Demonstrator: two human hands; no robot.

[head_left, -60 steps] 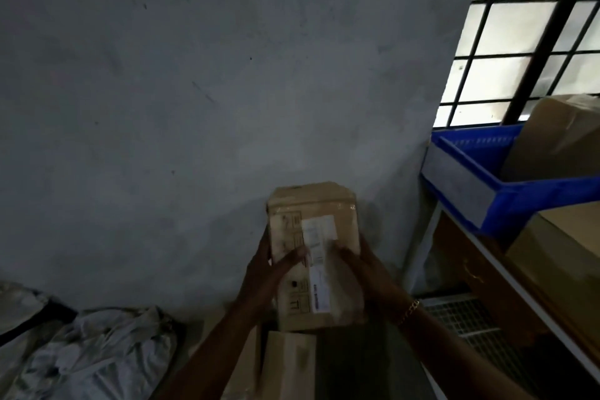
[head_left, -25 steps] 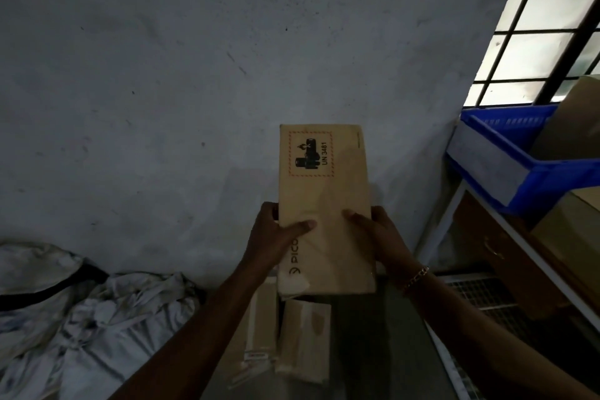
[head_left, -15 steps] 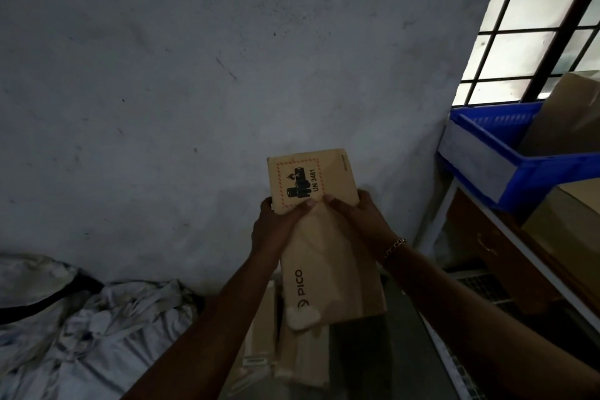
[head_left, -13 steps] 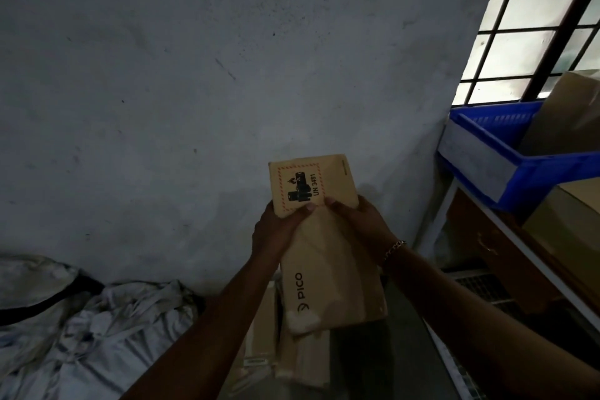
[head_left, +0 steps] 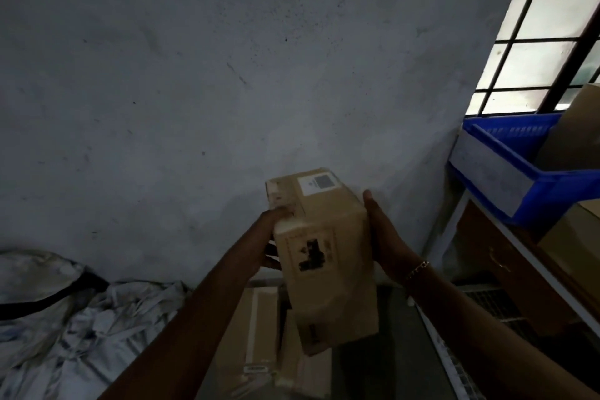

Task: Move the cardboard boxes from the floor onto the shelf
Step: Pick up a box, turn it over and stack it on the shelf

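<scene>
Cardboard box (head_left: 324,253) is up in the air between two hands, tipped a bit. The left hand (head_left: 271,237) grips its left side, fingers curled round the edge. The right hand (head_left: 386,237) presses its right side, thumb straight up the side; the other fingers hide behind the box, so I cannot tell about them. More boxes (head_left: 256,338) lie on the floor below

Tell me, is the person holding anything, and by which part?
A cardboard box, between both hands: the left hand takes its grip on the left side; the right hand presses flat against the right side.
</scene>
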